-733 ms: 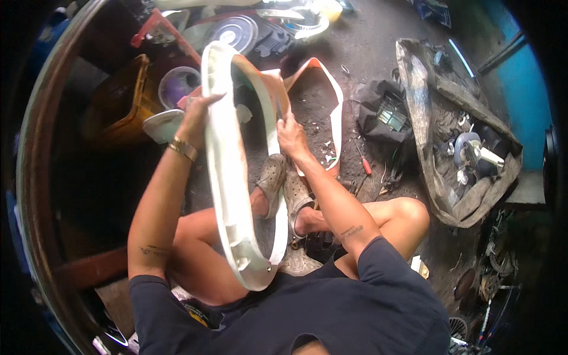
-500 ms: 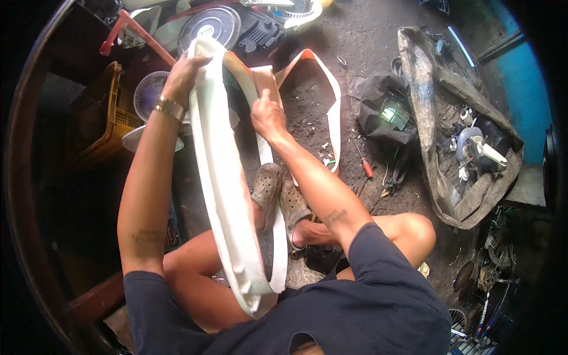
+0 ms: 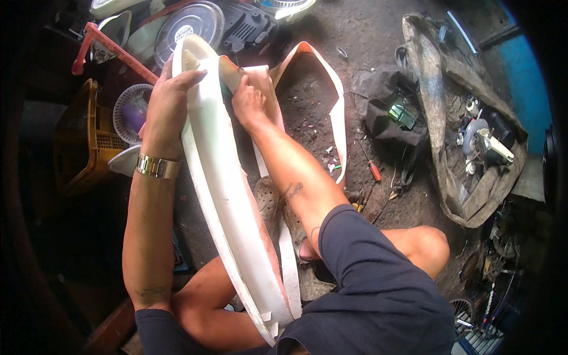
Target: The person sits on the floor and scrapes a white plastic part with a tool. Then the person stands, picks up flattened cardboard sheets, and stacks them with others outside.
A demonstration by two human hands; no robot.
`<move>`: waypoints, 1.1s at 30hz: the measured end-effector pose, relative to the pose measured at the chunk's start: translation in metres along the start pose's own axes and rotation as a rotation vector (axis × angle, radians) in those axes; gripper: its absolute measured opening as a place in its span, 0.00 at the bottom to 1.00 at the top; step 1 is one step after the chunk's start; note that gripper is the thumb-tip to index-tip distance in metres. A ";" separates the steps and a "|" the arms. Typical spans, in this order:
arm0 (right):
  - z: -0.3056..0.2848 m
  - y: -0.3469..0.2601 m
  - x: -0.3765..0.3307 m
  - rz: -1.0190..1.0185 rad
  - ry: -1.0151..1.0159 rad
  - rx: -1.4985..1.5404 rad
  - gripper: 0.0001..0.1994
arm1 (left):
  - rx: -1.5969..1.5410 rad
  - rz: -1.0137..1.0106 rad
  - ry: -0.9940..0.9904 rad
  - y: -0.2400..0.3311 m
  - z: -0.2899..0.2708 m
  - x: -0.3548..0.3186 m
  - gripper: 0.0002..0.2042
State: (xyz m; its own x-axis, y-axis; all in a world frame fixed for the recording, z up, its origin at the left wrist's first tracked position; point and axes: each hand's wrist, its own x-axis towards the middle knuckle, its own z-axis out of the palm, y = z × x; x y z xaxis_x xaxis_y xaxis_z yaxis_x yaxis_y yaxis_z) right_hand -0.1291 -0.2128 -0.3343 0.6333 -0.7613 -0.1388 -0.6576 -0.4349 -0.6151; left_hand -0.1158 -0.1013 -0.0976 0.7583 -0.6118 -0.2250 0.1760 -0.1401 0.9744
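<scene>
A long white plastic trough-shaped piece [image 3: 220,154] slants from the upper left down to my lap. My left hand [image 3: 168,97] is closed round its far end, the thumb lying over the rim. Beside it a thin white plastic strip with orange-pink edges [image 3: 336,106] zigzags over the ground and runs back toward my feet. My right hand [image 3: 251,103] is closed in a fist on the folded part of this strip near the piece's far end. Its fingertips are partly hidden, so I cannot tell whether a small tool is inside.
A red-handled screwdriver [image 3: 374,170] lies on the ground at right, near a black bag [image 3: 384,97]. Farther right an open grey sack [image 3: 435,89] holds scrap parts. On the left are a yellow crate [image 3: 92,142], a white basket [image 3: 124,109] and a red bar [image 3: 121,50].
The white piece has come closer to me and tilts more to the left at its far end. My right hand has moved left and up and has closed into a fist on the strip.
</scene>
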 end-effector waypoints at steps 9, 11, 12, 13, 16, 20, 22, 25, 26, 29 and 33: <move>0.011 0.039 0.016 -0.104 0.024 -0.050 0.14 | 0.038 -0.006 -0.001 0.003 0.010 -0.002 0.28; 0.003 0.038 0.021 -0.081 -0.082 -0.083 0.16 | 0.045 -0.001 -0.009 0.007 0.012 -0.005 0.28; 0.002 0.047 0.023 -0.043 -0.056 -0.026 0.18 | 0.047 0.020 -0.019 0.000 0.006 0.000 0.28; 0.017 0.085 0.041 -0.142 0.058 0.058 0.19 | 0.056 0.058 -0.045 0.003 0.009 0.005 0.28; -0.057 0.048 -0.002 0.057 0.034 0.291 0.16 | 0.064 0.050 0.024 0.000 -0.013 -0.004 0.29; -0.077 0.049 0.008 -0.052 0.036 0.253 0.17 | 0.088 0.067 0.002 -0.002 -0.005 0.000 0.27; -0.069 0.032 0.009 -0.083 0.000 0.177 0.17 | 0.084 0.067 0.015 -0.004 -0.003 0.001 0.27; -0.064 0.018 0.015 -0.222 -0.035 0.037 0.16 | 0.084 0.082 0.003 -0.007 0.002 0.004 0.27; -0.059 0.015 0.013 -0.200 -0.041 0.051 0.15 | 0.087 0.085 -0.004 -0.008 0.002 0.005 0.27; -0.054 0.007 0.000 -0.150 -0.061 0.085 0.15 | 0.069 0.069 -0.013 -0.003 0.004 0.003 0.29; -0.051 0.004 -0.007 -0.134 -0.062 0.044 0.18 | 0.095 0.036 -0.005 0.002 0.007 -0.002 0.29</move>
State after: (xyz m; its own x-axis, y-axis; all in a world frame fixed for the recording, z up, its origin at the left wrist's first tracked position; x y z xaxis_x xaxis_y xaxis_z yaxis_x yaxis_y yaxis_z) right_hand -0.1574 -0.2335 -0.2960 0.7392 -0.6661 -0.0995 -0.5477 -0.5086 -0.6643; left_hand -0.1212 -0.1060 -0.0955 0.7601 -0.6215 -0.1898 0.0880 -0.1909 0.9777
